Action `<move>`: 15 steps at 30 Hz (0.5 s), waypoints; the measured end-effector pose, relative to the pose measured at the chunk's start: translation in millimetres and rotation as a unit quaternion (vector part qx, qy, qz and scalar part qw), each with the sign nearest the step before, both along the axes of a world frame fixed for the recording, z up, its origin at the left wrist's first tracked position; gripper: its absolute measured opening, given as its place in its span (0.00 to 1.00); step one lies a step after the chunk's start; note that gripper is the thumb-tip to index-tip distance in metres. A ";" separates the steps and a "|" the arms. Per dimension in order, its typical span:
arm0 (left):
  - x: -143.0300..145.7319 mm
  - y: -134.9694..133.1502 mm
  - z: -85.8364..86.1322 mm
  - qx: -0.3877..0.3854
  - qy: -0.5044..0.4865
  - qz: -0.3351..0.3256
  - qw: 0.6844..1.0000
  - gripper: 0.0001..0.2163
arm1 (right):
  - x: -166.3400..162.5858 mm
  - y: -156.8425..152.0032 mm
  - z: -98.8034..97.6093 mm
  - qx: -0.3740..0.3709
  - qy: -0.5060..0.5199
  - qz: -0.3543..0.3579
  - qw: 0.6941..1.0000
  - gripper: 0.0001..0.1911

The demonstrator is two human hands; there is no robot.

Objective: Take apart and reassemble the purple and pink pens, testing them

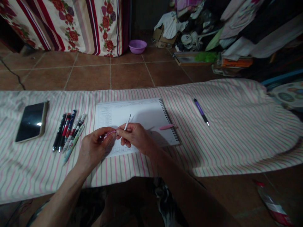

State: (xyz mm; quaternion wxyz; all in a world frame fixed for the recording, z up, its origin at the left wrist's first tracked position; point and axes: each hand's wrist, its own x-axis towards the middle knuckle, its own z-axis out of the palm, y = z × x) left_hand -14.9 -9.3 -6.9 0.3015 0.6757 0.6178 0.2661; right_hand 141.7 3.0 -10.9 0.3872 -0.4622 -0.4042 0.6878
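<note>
My left hand (96, 146) is closed around a pink pen barrel (108, 134), pinched near its end. My right hand (135, 136) is closed on a thin white refill (127, 122) that sticks up and away from the fingers. The two hands meet over the lower left part of a spiral notebook (142, 116) lying open on the striped cloth. A pink pen cap (166, 127) lies on the notebook's right side, near the spiral.
A row of several pens (68, 132) lies left of the notebook, with a dark phone (32, 121) further left. A purple pen (201, 112) rests on the striped cloth (236, 132) to the right. Beyond lie tiled floor, a purple bowl (137, 46) and piled clothes.
</note>
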 end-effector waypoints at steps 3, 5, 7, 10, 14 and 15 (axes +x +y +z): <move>0.5 -0.3 0.5 -0.006 0.003 0.002 1.000 0.12 | -0.5 0.2 -3.0 0.014 -0.017 0.000 1.000 0.06; 0.6 -0.3 0.3 -0.009 0.008 0.005 1.000 0.13 | -0.7 0.3 -4.8 0.024 -0.031 -0.006 0.999 0.06; 0.8 -0.3 0.0 -0.012 0.015 0.008 1.000 0.14 | -0.8 0.3 -6.0 0.028 -0.038 -0.014 0.999 0.05; 1.6 -0.4 -0.3 -0.019 0.008 0.003 1.000 0.15 | -0.7 0.2 -6.1 0.024 -0.034 -0.014 0.999 0.06; 3.0 -0.5 -0.2 -0.014 0.010 0.010 1.000 0.16 | -0.4 0.1 -4.9 0.021 -0.031 -0.014 0.999 0.05; 3.2 -0.5 -0.2 -0.010 0.013 0.010 1.000 0.16 | -0.4 0.1 -4.6 0.019 -0.033 -0.016 0.999 0.05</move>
